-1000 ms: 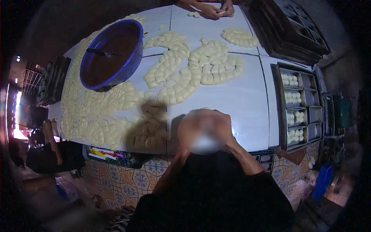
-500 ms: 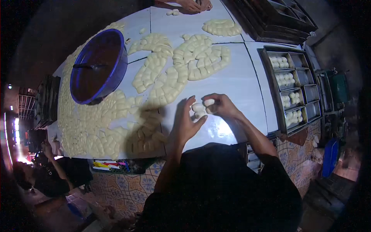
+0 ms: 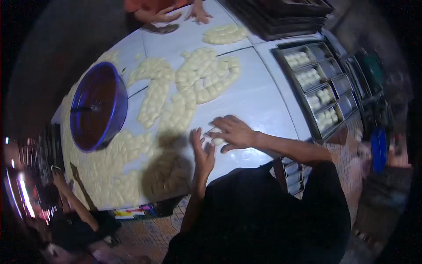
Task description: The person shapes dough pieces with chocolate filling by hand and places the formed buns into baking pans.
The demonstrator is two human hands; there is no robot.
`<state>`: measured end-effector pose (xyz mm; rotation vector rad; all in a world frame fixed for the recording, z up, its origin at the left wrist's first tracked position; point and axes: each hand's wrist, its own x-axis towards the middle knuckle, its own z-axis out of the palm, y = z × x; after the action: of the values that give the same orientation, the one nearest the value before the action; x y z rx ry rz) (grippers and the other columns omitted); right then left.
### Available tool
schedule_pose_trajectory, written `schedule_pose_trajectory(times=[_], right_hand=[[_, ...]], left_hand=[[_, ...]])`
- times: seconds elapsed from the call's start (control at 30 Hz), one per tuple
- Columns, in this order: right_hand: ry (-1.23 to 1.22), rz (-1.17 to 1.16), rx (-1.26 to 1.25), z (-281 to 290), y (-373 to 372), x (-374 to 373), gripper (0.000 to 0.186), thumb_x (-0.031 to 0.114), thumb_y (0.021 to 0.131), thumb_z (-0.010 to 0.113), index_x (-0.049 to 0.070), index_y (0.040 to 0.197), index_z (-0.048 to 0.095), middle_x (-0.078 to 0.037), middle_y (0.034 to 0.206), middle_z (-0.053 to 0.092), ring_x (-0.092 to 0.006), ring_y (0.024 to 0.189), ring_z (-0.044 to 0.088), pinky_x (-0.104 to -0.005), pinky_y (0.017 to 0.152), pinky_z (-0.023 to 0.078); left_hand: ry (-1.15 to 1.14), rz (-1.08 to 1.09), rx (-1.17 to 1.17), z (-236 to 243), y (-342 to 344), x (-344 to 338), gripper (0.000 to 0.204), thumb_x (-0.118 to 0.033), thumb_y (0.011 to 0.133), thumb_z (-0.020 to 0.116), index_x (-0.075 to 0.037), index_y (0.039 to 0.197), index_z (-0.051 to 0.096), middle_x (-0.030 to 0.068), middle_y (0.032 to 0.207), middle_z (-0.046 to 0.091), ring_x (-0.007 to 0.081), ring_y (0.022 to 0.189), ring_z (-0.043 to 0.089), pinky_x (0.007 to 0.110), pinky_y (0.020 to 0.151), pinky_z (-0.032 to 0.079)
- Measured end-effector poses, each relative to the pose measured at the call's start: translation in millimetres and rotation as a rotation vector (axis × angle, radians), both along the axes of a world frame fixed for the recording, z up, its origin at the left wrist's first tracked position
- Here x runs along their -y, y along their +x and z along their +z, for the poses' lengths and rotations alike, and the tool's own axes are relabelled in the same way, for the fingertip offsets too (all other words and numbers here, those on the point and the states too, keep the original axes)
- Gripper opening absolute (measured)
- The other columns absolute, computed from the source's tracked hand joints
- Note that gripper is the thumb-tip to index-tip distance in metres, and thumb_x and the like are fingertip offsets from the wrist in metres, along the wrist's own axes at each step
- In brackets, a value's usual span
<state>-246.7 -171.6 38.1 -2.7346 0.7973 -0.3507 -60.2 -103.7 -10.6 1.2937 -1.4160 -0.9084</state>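
Small white dough balls (image 3: 217, 141) sit on the white tabletop between my two hands, partly hidden under fingers, so I cannot tell how many there are. My right hand (image 3: 237, 133) arches over them from the right, fingers spread and touching the dough. Just left of the balls, my left hand (image 3: 203, 154) stands on its edge with fingers apart. Beyond my hands lie flattened strips of cut dough pieces (image 3: 178, 110), some joined in curved rows. More cut dough (image 3: 110, 174) covers the table's left side.
A purple basin (image 3: 124, 103) with dark contents stands at the left. Divided metal trays (image 3: 313, 108), partly filled with dough balls, lie at the right; dark trays (image 3: 285, 24) are stacked behind. A co-worker's hands (image 3: 200, 14) are at the far edge, another person's arm (image 3: 79, 204) at lower left.
My right hand has gone from pinching one dough ball to spreading over the balls. My left hand has loosened beside them. The view has shifted, and the far co-worker's hands have moved apart.
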Motion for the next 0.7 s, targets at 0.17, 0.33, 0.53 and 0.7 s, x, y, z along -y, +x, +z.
schedule_pose_trajectory(times=[0.17, 0.33, 0.53, 0.7], right_hand=[[0.013, -0.046, 0.187, -51.6, 17.9, 8.0, 0.030, 0.030, 0.082, 0.061, 0.015, 0.109, 0.059, -0.007, 0.106, 0.056, -0.0249, 0.098, 0.054, -0.0372, 0.075, 0.047], [1.499, -0.693, 1.352, -18.9, -16.6, -15.6, 0.029, 0.030, 0.093, 0.052, 0.003, 0.105, 0.056, -0.013, 0.091, 0.061, -0.0202, 0.071, 0.061, -0.0335, 0.062, 0.052], [1.299, -0.965, 2.053, 29.4, -211.8, -50.0, 0.043, 0.046, 0.096, 0.037, 0.008, 0.103, 0.055, -0.009, 0.087, 0.061, -0.0220, 0.081, 0.062, -0.0399, 0.078, 0.053], [0.796, -1.288, 1.995, 30.7, -406.4, -34.3, 0.044, 0.052, 0.093, 0.041, 0.012, 0.097, 0.058, -0.007, 0.085, 0.062, -0.0204, 0.072, 0.062, -0.0416, 0.067, 0.053]], left_hand=[[-0.003, 0.105, -0.123, -35.8, 0.2, -13.4, 0.035, -0.014, 0.097, 0.042, 0.003, 0.127, 0.044, 0.0206, 0.135, 0.039, 0.0326, 0.127, 0.037, 0.039, 0.098, 0.039], [0.009, 0.110, 0.104, -5.9, -5.7, -16.5, 0.029, -0.010, 0.096, 0.041, 0.003, 0.121, 0.049, 0.0208, 0.125, 0.048, 0.0329, 0.115, 0.049, 0.040, 0.091, 0.045], [0.002, 0.119, 0.224, -14.3, -5.1, -14.9, 0.028, -0.009, 0.096, 0.041, 0.003, 0.119, 0.050, 0.0202, 0.121, 0.050, 0.0330, 0.114, 0.049, 0.040, 0.092, 0.045], [-0.009, 0.217, 0.414, -22.7, -2.5, -17.5, 0.026, -0.008, 0.095, 0.041, 0.003, 0.117, 0.051, 0.0197, 0.118, 0.052, 0.0331, 0.113, 0.050, 0.040, 0.092, 0.045]])
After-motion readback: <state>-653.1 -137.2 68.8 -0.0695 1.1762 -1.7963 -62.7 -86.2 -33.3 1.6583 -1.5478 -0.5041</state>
